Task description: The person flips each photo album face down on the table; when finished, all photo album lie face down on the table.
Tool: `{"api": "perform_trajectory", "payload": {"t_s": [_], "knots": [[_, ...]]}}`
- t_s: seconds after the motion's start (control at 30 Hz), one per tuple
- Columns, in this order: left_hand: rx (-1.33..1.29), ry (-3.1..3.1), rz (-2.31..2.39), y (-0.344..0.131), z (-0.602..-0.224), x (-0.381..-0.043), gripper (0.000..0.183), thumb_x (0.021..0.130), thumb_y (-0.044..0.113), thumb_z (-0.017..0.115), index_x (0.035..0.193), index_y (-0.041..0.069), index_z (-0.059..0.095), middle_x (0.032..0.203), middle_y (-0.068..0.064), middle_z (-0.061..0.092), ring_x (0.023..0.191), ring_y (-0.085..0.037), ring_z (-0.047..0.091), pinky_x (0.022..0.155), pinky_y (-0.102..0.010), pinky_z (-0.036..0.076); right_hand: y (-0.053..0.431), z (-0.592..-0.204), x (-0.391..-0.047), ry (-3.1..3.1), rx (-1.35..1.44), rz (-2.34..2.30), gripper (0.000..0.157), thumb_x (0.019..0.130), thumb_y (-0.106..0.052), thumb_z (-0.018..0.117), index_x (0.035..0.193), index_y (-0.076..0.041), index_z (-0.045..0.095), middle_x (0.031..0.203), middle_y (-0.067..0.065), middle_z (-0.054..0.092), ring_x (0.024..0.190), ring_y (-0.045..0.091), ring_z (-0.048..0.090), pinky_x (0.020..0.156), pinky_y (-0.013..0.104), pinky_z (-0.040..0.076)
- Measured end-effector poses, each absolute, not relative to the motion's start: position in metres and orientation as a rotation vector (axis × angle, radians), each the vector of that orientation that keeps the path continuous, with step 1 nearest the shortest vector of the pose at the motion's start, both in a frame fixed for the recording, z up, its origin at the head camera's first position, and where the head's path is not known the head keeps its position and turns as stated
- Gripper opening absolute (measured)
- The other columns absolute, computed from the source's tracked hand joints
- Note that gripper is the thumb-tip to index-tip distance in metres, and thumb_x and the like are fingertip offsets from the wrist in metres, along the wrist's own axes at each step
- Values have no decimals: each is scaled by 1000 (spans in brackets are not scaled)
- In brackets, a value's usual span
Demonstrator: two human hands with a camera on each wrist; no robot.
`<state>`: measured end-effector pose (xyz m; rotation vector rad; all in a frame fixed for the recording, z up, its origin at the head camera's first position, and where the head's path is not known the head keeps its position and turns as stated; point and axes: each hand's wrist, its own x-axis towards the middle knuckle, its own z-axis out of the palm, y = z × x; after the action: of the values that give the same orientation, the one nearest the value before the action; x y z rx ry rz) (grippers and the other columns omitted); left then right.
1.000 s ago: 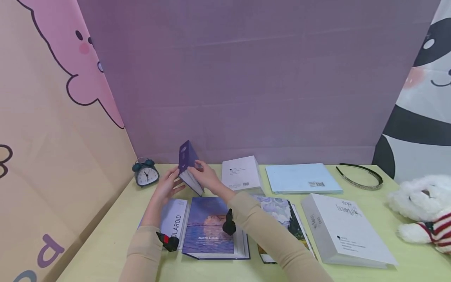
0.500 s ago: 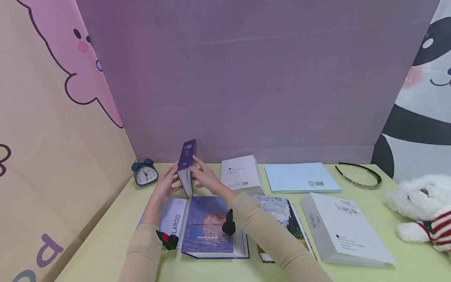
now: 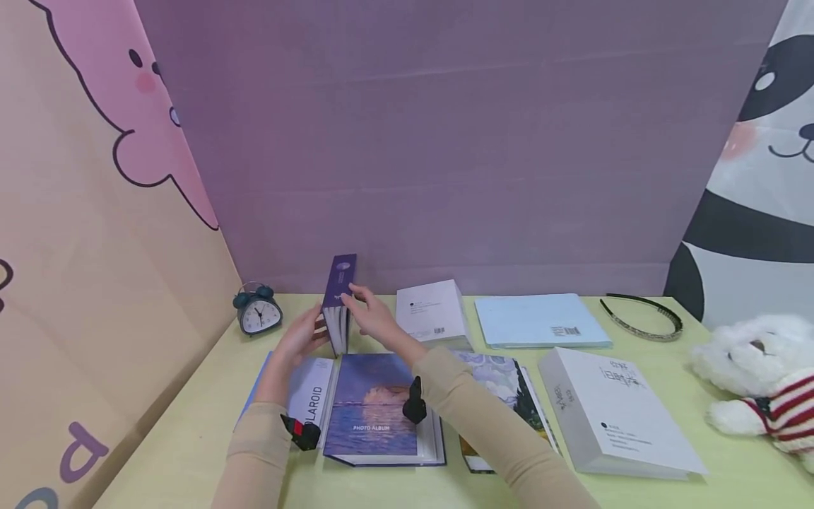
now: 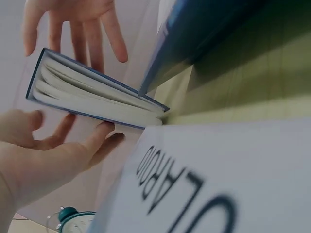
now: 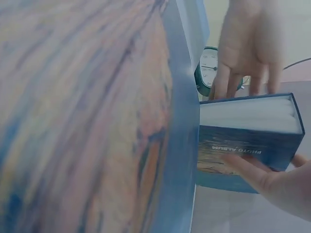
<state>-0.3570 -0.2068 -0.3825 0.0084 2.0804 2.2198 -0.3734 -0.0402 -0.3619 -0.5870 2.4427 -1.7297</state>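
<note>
A thick dark-blue photo album point(image 3: 338, 283) stands upright near the back left of the table, its spine toward the top and the page block point(image 4: 97, 92) showing at its near end. My left hand point(image 3: 299, 339) touches its left cover with loosely stretched fingers, the thumb apart from it in the left wrist view. Against the other cover rest the stretched fingers of my right hand point(image 3: 376, 318); part of that hand is cut off in the right wrist view. Another album with a sunset cover point(image 3: 375, 396) lies flat in front, beside a Polaroid-lettered album point(image 3: 310, 389) partly covered by my left arm.
An alarm clock point(image 3: 259, 314) stands left of the upright album. White albums point(image 3: 432, 311), a light-blue folder-like book point(image 3: 540, 322), a headband point(image 3: 642, 322) and a plush bear point(image 3: 750, 375) extend rightward. A painted-cover album point(image 3: 502, 378) lies under my right arm, beside a large white album point(image 3: 626, 417).
The album has turned from slanted to nearly straight and upright, its spine now facing up and forward. My hands followed it slightly; the right fingers have loosened and straightened. The head view shifted a little.
</note>
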Motion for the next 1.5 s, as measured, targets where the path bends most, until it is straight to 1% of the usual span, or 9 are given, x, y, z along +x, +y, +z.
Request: {"api": "perform_trajectory", "payload": {"t_s": [0.37, 0.53, 0.73, 0.93, 1.0, 1.1, 1.23, 1.37, 1.5], "knots": [[145, 2301, 1924, -215, -390, -355, 49, 104, 22, 33, 147, 0, 24, 150, -24, 25, 140, -39, 22, 114, -52, 20, -35, -371, -379, 2326, -451, -1916, 60, 94, -24, 58, 139, 3, 28, 134, 30, 46, 113, 36, 58, 80, 42, 56], [126, 2398, 1840, -216, -391, -355, 47, 102, 17, 39, 144, 0, 32, 150, -22, 29, 140, -37, 22, 114, -50, 20, -29, -372, -377, 2354, -377, -1847, 72, 93, -23, 60, 147, 2, 20, 137, 29, 44, 104, 37, 62, 85, 40, 54], [155, 2499, 1756, -215, -397, -357, 46, 97, 10, 48, 139, -4, 39, 145, -22, 37, 138, -37, 27, 114, -47, 24, -19, -370, -378, 2451, -348, -1764, 70, 90, -19, 63, 146, 3, 27, 138, 28, 43, 104, 35, 63, 89, 42, 52], [171, 2516, 1702, -214, -401, -361, 48, 95, 4, 50, 140, -6, 37, 145, -24, 36, 137, -39, 28, 112, -48, 27, -16, -379, -393, 2594, -338, -1579, 35, 83, -20, 72, 108, 3, 64, 99, 17, 68, 81, 24, 64, 70, 32, 53], [177, 2528, 1680, -214, -401, -361, 48, 95, 3, 49, 140, -6, 37, 145, -24, 35, 136, -40, 29, 111, -49, 28, -15, -389, -404, 2616, -368, -1553, 30, 80, -26, 75, 95, -1, 68, 85, 11, 69, 71, 20, 59, 62, 31, 48], [161, 2540, 1661, -213, -403, -360, 47, 95, 4, 48, 140, -4, 38, 145, -23, 37, 135, -40, 31, 111, -50, 28, -15, -396, -408, 2612, -364, -1539, 30, 79, -28, 76, 93, -2, 68, 82, 8, 68, 68, 18, 57, 61, 31, 47], [145, 2545, 1646, -213, -405, -360, 46, 97, 10, 47, 141, -2, 39, 144, -23, 38, 134, -40, 33, 111, -51, 27, -17, -390, -397, 2603, -306, -1541, 37, 83, -21, 72, 112, 1, 64, 105, 17, 66, 90, 27, 62, 75, 36, 52], [139, 2550, 1645, -213, -405, -360, 45, 99, 14, 46, 140, -2, 40, 144, -22, 39, 136, -40, 30, 112, -51, 26, -17, -389, -390, 2609, -312, -1563, 49, 86, -17, 68, 129, 1, 54, 130, 24, 53, 117, 34, 53, 91, 40, 49], [144, 2551, 1628, -214, -403, -359, 45, 99, 18, 46, 139, -2, 42, 144, -21, 39, 137, -40, 28, 112, -51, 26, -16, -389, -388, 2582, -323, -1587, 44, 86, -17, 68, 127, -3, 58, 136, 24, 47, 123, 37, 47, 96, 43, 46]]}}
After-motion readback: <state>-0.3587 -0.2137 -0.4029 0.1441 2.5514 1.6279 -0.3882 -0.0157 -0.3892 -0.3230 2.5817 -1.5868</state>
